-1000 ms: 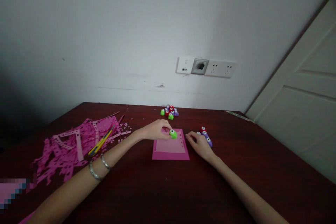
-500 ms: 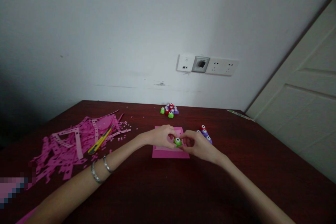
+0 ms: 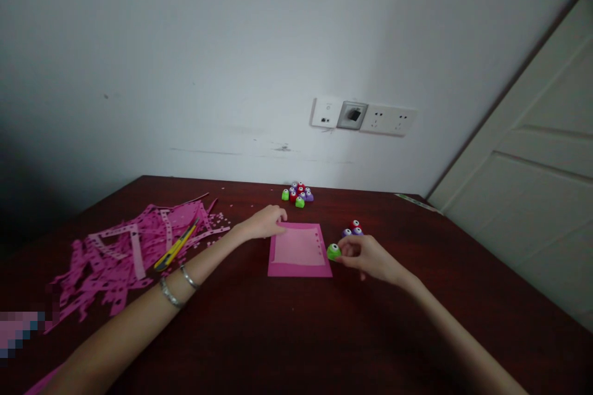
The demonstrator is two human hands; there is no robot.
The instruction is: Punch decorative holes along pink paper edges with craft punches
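Observation:
A pink sheet of paper (image 3: 299,251) lies flat on the dark wooden table (image 3: 296,333), with a row of small holes near its right edge. My left hand (image 3: 265,222) rests with curled fingers at the sheet's far left corner. My right hand (image 3: 365,256) holds a small green paper punch (image 3: 333,252) just off the sheet's right edge. Behind that hand sit a red punch and two purple punches (image 3: 354,228).
A cluster of several green, red and purple punches (image 3: 296,194) stands near the wall. A heap of pink paper strips (image 3: 125,250) with a yellow utility knife (image 3: 176,247) lies at the left. Wall sockets (image 3: 364,116) and a white door (image 3: 532,179) are beyond.
The green punch passed from my left hand to my right and moved off the sheet to its right edge. My left hand drew back to the sheet's far left corner.

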